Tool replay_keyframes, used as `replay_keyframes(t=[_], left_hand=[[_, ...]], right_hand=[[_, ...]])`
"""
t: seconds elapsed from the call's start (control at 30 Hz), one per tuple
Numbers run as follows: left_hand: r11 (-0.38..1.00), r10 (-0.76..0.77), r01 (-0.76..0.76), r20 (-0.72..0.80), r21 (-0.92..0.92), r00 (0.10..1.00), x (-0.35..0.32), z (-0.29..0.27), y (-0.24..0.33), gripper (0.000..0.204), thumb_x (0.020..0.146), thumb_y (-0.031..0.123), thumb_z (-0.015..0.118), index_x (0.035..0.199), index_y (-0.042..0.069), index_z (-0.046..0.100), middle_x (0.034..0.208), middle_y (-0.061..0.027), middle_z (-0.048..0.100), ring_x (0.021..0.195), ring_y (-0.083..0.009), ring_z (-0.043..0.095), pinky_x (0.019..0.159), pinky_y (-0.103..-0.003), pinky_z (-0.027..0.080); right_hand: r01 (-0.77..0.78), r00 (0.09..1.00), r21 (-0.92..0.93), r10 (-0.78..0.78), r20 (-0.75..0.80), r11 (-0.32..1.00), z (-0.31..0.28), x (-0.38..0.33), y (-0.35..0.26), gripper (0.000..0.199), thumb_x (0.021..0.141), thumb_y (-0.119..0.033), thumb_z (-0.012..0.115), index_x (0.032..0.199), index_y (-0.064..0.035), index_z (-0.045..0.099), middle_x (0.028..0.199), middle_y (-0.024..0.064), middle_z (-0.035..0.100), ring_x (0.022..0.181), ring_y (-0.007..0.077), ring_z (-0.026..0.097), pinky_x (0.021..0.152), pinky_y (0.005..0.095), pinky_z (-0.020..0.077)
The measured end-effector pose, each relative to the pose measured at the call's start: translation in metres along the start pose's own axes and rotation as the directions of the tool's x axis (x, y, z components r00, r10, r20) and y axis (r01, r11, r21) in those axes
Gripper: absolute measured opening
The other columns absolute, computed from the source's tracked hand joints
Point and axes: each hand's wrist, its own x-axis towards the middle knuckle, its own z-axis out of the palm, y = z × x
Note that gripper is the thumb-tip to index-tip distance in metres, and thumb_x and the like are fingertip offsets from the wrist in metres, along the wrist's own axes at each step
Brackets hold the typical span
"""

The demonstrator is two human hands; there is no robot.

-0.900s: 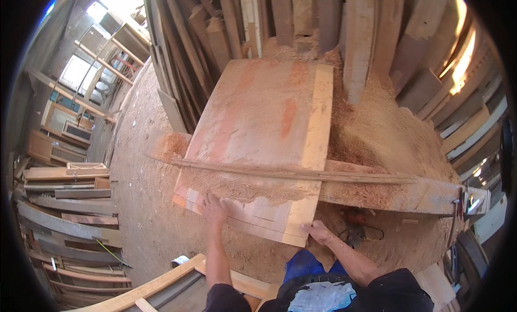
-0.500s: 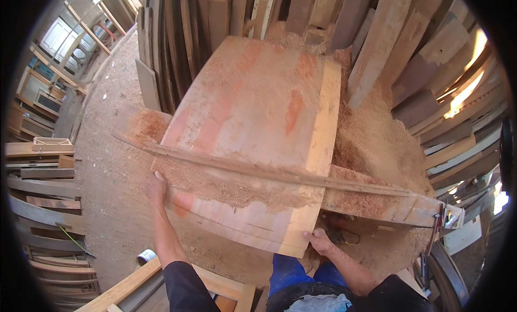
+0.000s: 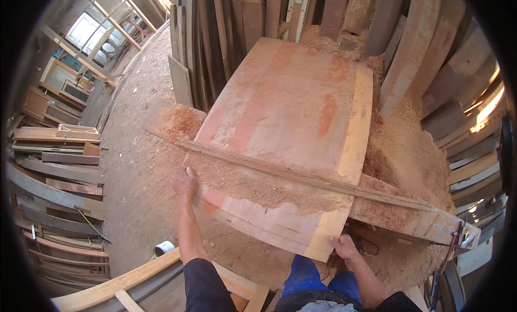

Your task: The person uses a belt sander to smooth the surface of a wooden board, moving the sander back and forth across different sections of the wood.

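Note:
A wide wooden panel (image 3: 291, 118) of joined boards, reddish with a pale strip along its right side, lies dusted with shavings. It rests on a shavings-strewn wooden bench (image 3: 414, 217) that runs crosswise beneath it. Across the panel stretches a long narrow wooden strip (image 3: 269, 165), with shavings heaped along its near side. My left hand (image 3: 184, 181) is at the panel's left edge, gripping it, though its fingertips are partly hidden. At the near right corner, my right hand (image 3: 344, 247) pinches the pale edge, thumb on top and fingers underneath.
Upright planks (image 3: 231, 37) lean close behind the panel and round to the right. Sawdust (image 3: 412, 145) is piled right of it. Stacked boards (image 3: 70, 174) line the left side. A wooden frame (image 3: 118, 279) and a white can (image 3: 163, 248) are near my left arm.
The whole scene has shifted rightward in the picture as the view turned. Both hands keep their places on the panel's edges, and the panel shows no clear movement against the strip.

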Motion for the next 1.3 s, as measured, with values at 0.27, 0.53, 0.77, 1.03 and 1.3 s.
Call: replay_keyframes(t=[0.27, 0.53, 0.77, 1.03, 1.3], left_hand=[[0.992, 0.091, -0.119, 0.423, 0.04, 0.902, 0.025, 0.011, 0.028, 0.044, 0.105, 0.035, 0.041, 0.112, 0.001, 0.069, 0.118, -0.0239, 0.068, 0.106, -0.0395, 0.064, 0.089, -0.057, 0.047], [0.993, -0.069, 0.083, 0.166, -0.081, 0.984, 0.012, 0.0, -0.004, 0.059, 0.106, 0.043, 0.036, 0.141, 0.001, 0.058, 0.135, -0.0276, 0.063, 0.122, -0.0479, 0.061, 0.102, -0.054, 0.047], [0.993, -0.046, 0.064, 0.184, -0.094, 0.982, -0.001, -0.032, 0.022, 0.053, 0.103, 0.039, 0.04, 0.127, -0.002, 0.065, 0.122, -0.0301, 0.067, 0.111, -0.0504, 0.064, 0.095, -0.058, 0.047], [0.995, -0.042, 0.052, 0.109, -0.085, 0.993, 0.005, -0.014, 0.009, 0.053, 0.105, 0.04, 0.039, 0.119, -0.004, 0.065, 0.116, -0.0308, 0.068, 0.108, -0.051, 0.064, 0.091, -0.058, 0.048], [0.997, -0.069, 0.071, 0.124, -0.012, 0.99, -0.064, -0.016, 0.005, 0.053, 0.105, 0.041, 0.039, 0.117, -0.004, 0.065, 0.115, -0.0324, 0.067, 0.106, -0.0515, 0.064, 0.091, -0.058, 0.048]], right_hand=[[-0.046, 0.792, -0.999, -0.609, -0.024, -0.021, -0.069, 0.016, -0.147, 0.056, 0.092, -0.039, 0.066, 0.138, -0.008, 0.059, 0.137, 0.0178, 0.062, 0.136, 0.0375, 0.048, 0.117, 0.0526, 0.0315], [-0.095, 0.94, -0.995, -0.327, -0.096, 0.019, -0.098, 0.071, -0.176, 0.051, 0.087, -0.031, 0.073, 0.133, -0.0153, 0.06, 0.129, 0.0149, 0.063, 0.129, 0.0361, 0.055, 0.109, 0.0525, 0.0406], [-0.044, 0.552, -0.983, -0.816, -0.17, 0.176, -0.079, 0.052, -0.154, 0.043, 0.095, -0.036, 0.068, 0.127, -0.0078, 0.062, 0.112, 0.0165, 0.07, 0.108, 0.0385, 0.065, 0.096, 0.0537, 0.0493], [0.102, 0.914, 0.02, -0.086, -0.395, 0.995, 0.043, 0.023, -0.043, 0.046, 0.105, -0.039, 0.059, 0.092, 0.0053, 0.066, 0.078, 0.0113, 0.063, 0.079, 0.0125, 0.057, 0.07, 0.0347, 0.0501], [0.142, 0.761, -0.542, -0.442, -0.476, 0.828, -0.025, 0.023, 0.016, 0.056, 0.103, -0.046, 0.054, 0.087, 0.0073, 0.062, 0.07, 0.0242, 0.063, 0.066, 0.032, 0.065, 0.064, 0.0471, 0.0483]])
